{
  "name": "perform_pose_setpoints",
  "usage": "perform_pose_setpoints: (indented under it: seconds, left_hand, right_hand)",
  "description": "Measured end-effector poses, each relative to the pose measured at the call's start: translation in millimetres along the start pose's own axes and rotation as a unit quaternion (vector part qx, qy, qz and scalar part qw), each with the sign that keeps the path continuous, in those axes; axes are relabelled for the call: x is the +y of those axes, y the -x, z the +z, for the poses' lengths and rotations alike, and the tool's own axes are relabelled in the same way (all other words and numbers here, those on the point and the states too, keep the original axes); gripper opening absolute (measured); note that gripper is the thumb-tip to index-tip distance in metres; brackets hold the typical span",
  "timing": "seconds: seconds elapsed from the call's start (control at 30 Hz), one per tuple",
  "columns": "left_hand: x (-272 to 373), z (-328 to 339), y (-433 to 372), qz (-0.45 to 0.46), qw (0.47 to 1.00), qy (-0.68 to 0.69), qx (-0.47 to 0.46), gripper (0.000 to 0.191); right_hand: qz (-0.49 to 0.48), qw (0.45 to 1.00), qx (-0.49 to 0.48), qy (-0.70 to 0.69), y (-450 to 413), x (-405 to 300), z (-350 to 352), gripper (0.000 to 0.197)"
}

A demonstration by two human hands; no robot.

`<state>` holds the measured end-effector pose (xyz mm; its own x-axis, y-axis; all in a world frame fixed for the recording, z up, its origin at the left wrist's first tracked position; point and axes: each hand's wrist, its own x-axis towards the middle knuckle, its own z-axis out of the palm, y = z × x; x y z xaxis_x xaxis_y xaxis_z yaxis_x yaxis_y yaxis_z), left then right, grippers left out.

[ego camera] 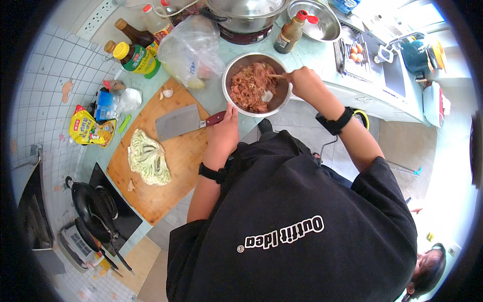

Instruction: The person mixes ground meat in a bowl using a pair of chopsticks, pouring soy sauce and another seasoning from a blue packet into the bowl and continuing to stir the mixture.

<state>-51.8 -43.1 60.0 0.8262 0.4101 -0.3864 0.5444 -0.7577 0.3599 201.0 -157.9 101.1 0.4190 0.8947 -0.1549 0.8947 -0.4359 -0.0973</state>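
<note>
My right hand (308, 85) grips a light wooden stick-like utensil (277, 76), perhaps chopsticks, whose far end is in the meat. Raw minced or chopped meat (251, 90), blurred near the utensil, fills the bottom of a stainless steel bowl (259, 112); a small white patch shows in it. Fingers of my left hand (225, 132) hold the bowl's near rim. Beside that hand is the dark red handle of a cleaver (179, 121), its blade flat on a wooden cutting board (185, 158). A cut piece of napa cabbage (148, 158) and garlic cloves (167, 93) lie on the board.
Behind the bowl stand a sauce bottle (288, 34) with its red cap flipped up, a lidded pot (247, 17) and a metal basin (319, 22). A plastic bag (192, 53) and seasoning bottles (137, 58) stand left. Pans (90, 204) sit beyond the board; another person (426, 268) is lower right.
</note>
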Motion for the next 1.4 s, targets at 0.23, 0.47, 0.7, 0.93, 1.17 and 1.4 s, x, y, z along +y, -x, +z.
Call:
perform_pose_setpoints:
  seconds: [0.23, 0.47, 0.7, 0.93, 1.17, 1.4]
  left_hand:
    - [9, -9, 3, 0.005, 0.999, -0.012, -0.042, 0.060]
    - [2, 0, 2, -0.004, 0.999, -0.006, -0.040, 0.062]
    - [19, -19, 2, -0.024, 0.997, -0.017, -0.078, 0.060]
    - [14, -7, -1, -0.016, 0.998, -0.054, -0.011, 0.052]
    - [24, -13, -1, -0.021, 0.998, -0.048, -0.023, 0.051]
    - [12, 3, -4, -0.048, 0.998, -0.033, -0.026, 0.054]
  right_hand:
    - [0.027, 0.997, -0.046, -0.063, 13, -41, 8, 0.024]
    - [-0.036, 0.988, -0.031, -0.150, 60, -17, -11, 0.035]
    - [-0.079, 0.991, -0.079, -0.078, 27, -46, 18, 0.021]
    - [0.009, 0.995, -0.009, -0.099, 13, 3, -6, 0.022]
    - [0.021, 0.995, 0.013, -0.099, 3, -17, 45, 0.017]
    - [-0.065, 0.986, -0.066, -0.136, 45, -34, -12, 0.025]
